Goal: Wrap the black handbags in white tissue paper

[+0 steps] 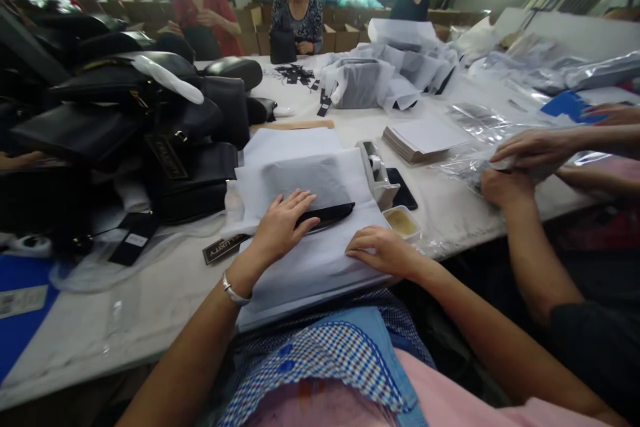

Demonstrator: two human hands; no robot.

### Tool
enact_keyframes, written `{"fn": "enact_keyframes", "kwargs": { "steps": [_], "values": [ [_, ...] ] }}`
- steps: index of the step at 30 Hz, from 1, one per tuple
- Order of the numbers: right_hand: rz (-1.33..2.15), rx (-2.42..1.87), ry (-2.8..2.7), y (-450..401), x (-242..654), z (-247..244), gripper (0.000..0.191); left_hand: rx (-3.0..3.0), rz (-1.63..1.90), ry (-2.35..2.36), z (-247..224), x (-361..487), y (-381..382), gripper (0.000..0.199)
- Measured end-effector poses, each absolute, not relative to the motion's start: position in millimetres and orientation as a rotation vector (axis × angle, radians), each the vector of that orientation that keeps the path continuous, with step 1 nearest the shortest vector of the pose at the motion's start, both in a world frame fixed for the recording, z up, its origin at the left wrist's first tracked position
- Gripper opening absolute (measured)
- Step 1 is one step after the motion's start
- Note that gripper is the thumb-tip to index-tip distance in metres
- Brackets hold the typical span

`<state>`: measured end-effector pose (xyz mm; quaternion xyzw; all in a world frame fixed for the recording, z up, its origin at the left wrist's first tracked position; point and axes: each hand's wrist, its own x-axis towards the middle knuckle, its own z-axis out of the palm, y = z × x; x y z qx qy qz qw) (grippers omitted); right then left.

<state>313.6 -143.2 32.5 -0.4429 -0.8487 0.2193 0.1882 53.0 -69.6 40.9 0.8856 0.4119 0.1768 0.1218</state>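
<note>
A black bag [330, 215] lies on sheets of thin white wrapping paper [320, 260], and a paper fold covers its far part. My left hand [283, 223] rests flat on it with fingers spread, pressing the paper and the bag's near edge. To the right, my right hand [383, 250] has its fingers drawn together in a pinch on the white paper. A black tag with gold lettering [223, 249] lies left of the paper, close to my left wrist.
Black bags [195, 173] are heaped at left. A tape dispenser [375, 173], phone [401, 188] and small tub [401, 221] sit right of the paper. Beyond are a card stack [425, 137] and wrapped bags [360, 83]. A co-worker's hands [525, 160] handle clear plastic at right; several people stand opposite.
</note>
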Motion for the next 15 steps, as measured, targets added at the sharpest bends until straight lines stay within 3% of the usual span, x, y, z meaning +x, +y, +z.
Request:
{"fn": "enact_keyframes", "kwargs": {
  "steps": [10, 15],
  "values": [
    [0.722, -1.429, -2.154, -89, 304, 82, 0.022, 2.455, 0.146, 1.081, 93, 44, -52, 0.064],
    [0.685, -1.512, -2.129, -67, 304, 87, 0.024, 2.623, 0.094, 1.065, 92, 48, -53, 0.062]
  ]
}}
